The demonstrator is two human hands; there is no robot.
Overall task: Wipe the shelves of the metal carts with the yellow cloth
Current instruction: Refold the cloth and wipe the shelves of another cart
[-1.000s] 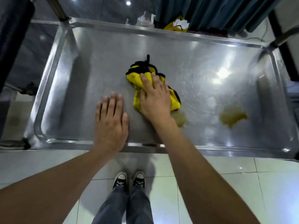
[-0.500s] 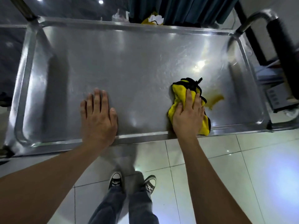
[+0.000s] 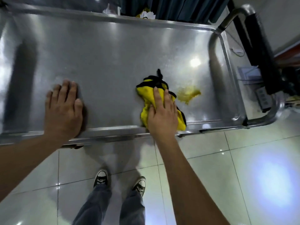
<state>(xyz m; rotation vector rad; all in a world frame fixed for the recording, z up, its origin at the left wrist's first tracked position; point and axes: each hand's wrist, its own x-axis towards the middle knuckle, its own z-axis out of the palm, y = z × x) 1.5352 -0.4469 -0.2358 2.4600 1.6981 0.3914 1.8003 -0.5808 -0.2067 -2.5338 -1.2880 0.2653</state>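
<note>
Since half a second ago, the cloth and the right hand sit a little further in from the shelf's near edge, and the yellowish stain beside them looks larger and clearer. Before that, a second ago, the cloth was mid-shelf with two stains in view; now only one shows. Left hand keeps its place, flat on the shelf near the front rim, fingers straight and close together, holding nothing. Right hand's grip lies spread over the bunched cloth, fingers straight, pressing it down onto the shelf. One yellow cloth with black edging, just left of the stain, apart from it by a narrow gap. One cart handle curves at the right end. Two shoes stand on the tiled floor below.
</note>
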